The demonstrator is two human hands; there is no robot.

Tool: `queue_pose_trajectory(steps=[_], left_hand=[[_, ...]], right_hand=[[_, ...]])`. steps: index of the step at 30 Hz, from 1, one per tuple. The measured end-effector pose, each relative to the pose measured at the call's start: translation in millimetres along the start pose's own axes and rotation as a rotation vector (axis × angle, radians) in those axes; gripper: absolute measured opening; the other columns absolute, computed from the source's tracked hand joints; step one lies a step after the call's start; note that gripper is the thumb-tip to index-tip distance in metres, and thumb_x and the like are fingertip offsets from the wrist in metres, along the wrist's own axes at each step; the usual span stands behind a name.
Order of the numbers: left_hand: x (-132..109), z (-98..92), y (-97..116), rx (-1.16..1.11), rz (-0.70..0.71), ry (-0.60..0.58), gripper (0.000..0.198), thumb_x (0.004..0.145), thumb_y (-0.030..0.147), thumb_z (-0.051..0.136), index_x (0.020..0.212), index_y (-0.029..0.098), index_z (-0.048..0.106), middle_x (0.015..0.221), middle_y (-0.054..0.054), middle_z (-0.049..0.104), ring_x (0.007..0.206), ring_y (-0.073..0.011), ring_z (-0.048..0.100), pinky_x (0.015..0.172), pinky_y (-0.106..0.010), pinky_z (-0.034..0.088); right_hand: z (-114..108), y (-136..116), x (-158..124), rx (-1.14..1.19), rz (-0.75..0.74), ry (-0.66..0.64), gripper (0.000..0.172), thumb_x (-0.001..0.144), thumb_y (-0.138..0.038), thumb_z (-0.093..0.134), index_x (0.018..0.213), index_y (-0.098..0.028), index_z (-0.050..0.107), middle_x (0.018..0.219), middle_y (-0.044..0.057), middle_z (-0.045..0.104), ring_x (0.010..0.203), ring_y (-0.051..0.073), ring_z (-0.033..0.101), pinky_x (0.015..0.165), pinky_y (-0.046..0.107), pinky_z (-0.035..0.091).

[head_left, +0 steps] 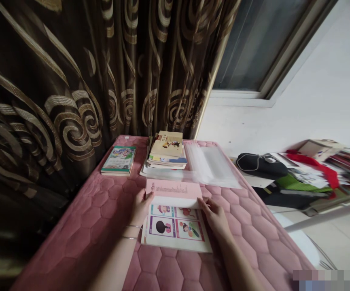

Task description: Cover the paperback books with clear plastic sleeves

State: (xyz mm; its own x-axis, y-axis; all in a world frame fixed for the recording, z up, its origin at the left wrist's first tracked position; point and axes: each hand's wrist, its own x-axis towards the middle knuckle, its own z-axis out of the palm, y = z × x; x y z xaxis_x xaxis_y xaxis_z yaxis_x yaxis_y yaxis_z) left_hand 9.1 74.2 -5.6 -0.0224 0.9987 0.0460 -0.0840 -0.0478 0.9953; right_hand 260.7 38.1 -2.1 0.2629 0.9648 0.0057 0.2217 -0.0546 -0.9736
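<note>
A booklet [177, 236] with four framed cartoon pictures lies on the pink quilted surface [102, 226]. Across its upper part is a pink printed sheet or cover flap [173, 188] with a white strip below it. My left hand [143, 204], with thin bracelets at the wrist, pinches the left edge of this flap. At the flap's right corner, my right hand [213, 210] holds the edge between thumb and fingers.
Behind the booklet stands a stack of books [168, 151]. A green-covered book [118, 160] lies at the left, clear plastic sleeves [213, 163] at the right. Dark curtains [80, 113] hang behind. Beyond the right edge are a black case [261, 165] and piled papers.
</note>
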Motion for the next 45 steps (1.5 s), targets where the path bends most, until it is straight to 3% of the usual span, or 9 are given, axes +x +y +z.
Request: queue_pose_trajectory(steps=[7, 11, 14, 17, 22, 29, 36, 41, 45], left_hand=[[3.5, 0.6, -8.6, 0.021, 0.012, 0.046, 0.037, 0.072, 0.050, 0.066, 0.083, 0.014, 0.062, 0.082, -0.006, 0.069, 0.076, -0.0204, 0.062, 0.067, -0.026, 0.047], [3.2, 2.2, -7.2, 0.021, 0.003, 0.060, 0.037, 0.072, 0.050, 0.066, 0.082, 0.015, 0.062, 0.081, -0.005, 0.069, 0.075, -0.0201, 0.062, 0.066, -0.027, 0.047], [2.8, 3.2, -4.7, 0.005, 0.004, 0.041, 0.036, 0.072, 0.048, 0.066, 0.084, 0.014, 0.062, 0.080, -0.005, 0.069, 0.077, -0.0209, 0.062, 0.068, -0.028, 0.047], [2.4, 4.1, -3.1, 0.001, 0.013, 0.033, 0.037, 0.073, 0.049, 0.065, 0.084, 0.014, 0.062, 0.079, -0.005, 0.068, 0.079, -0.0214, 0.062, 0.070, -0.028, 0.048], [1.5, 5.5, -1.6, 0.040, 0.012, 0.058, 0.033, 0.073, 0.048, 0.064, 0.081, 0.015, 0.060, 0.077, -0.004, 0.067, 0.076, -0.0205, 0.062, 0.066, -0.027, 0.047], [3.8, 4.4, -5.6, 0.113, 0.002, 0.089, 0.032, 0.075, 0.047, 0.060, 0.079, 0.016, 0.058, 0.075, -0.003, 0.065, 0.071, -0.0184, 0.059, 0.063, -0.026, 0.044], [3.3, 5.3, -5.7, 0.188, 0.036, 0.119, 0.030, 0.078, 0.047, 0.055, 0.071, 0.018, 0.049, 0.064, 0.004, 0.052, 0.063, -0.0130, 0.050, 0.058, -0.022, 0.038], [1.3, 4.7, -9.0, 0.119, 0.086, 0.270, 0.034, 0.073, 0.045, 0.062, 0.087, 0.021, 0.042, 0.076, 0.003, 0.053, 0.070, -0.0144, 0.054, 0.065, -0.025, 0.042], [-3.1, 2.7, -3.0, 0.165, 0.108, 0.273, 0.028, 0.074, 0.045, 0.059, 0.077, 0.021, 0.044, 0.070, 0.004, 0.050, 0.064, -0.0133, 0.049, 0.062, -0.024, 0.039]], right_hand=[[11.4, 8.9, 6.1, -0.113, -0.123, 0.115, 0.051, 0.074, -0.070, 0.051, 0.062, -0.020, 0.053, 0.056, 0.000, 0.052, 0.056, 0.015, 0.046, 0.051, 0.026, 0.037], [10.3, 5.8, 6.4, -0.006, -0.100, 0.186, 0.048, 0.068, -0.068, 0.060, 0.072, -0.021, 0.055, 0.067, 0.002, 0.058, 0.065, 0.018, 0.052, 0.058, 0.027, 0.044], [6.3, 1.9, 5.2, 0.125, -0.053, 0.098, 0.047, 0.068, -0.062, 0.065, 0.087, -0.020, 0.058, 0.083, 0.004, 0.064, 0.076, 0.020, 0.057, 0.065, 0.027, 0.047], [4.0, 1.0, 4.5, 0.070, -0.035, -0.038, 0.043, 0.074, -0.062, 0.059, 0.078, -0.020, 0.059, 0.073, 0.001, 0.061, 0.069, 0.018, 0.054, 0.059, 0.026, 0.043], [7.4, 8.9, 8.8, -0.080, -0.091, 0.052, 0.050, 0.073, -0.069, 0.053, 0.060, -0.020, 0.050, 0.055, -0.002, 0.047, 0.056, 0.014, 0.042, 0.051, 0.024, 0.034], [10.9, 13.4, 11.0, -0.165, -0.076, 0.134, 0.052, 0.072, -0.070, 0.051, 0.062, -0.019, 0.054, 0.056, -0.001, 0.051, 0.056, 0.015, 0.045, 0.052, 0.025, 0.035], [5.2, 1.1, 2.3, 0.131, -0.035, -0.045, 0.042, 0.074, -0.058, 0.062, 0.091, -0.020, 0.060, 0.081, 0.004, 0.067, 0.079, 0.022, 0.060, 0.066, 0.028, 0.047], [6.3, 14.3, 7.8, 0.125, -0.077, -0.042, 0.040, 0.073, -0.056, 0.064, 0.087, -0.019, 0.061, 0.077, 0.004, 0.067, 0.078, 0.022, 0.059, 0.066, 0.029, 0.046], [7.8, 21.0, 8.8, 0.144, -0.083, -0.029, 0.038, 0.075, -0.055, 0.064, 0.087, -0.019, 0.060, 0.079, 0.004, 0.067, 0.077, 0.022, 0.059, 0.065, 0.028, 0.045]])
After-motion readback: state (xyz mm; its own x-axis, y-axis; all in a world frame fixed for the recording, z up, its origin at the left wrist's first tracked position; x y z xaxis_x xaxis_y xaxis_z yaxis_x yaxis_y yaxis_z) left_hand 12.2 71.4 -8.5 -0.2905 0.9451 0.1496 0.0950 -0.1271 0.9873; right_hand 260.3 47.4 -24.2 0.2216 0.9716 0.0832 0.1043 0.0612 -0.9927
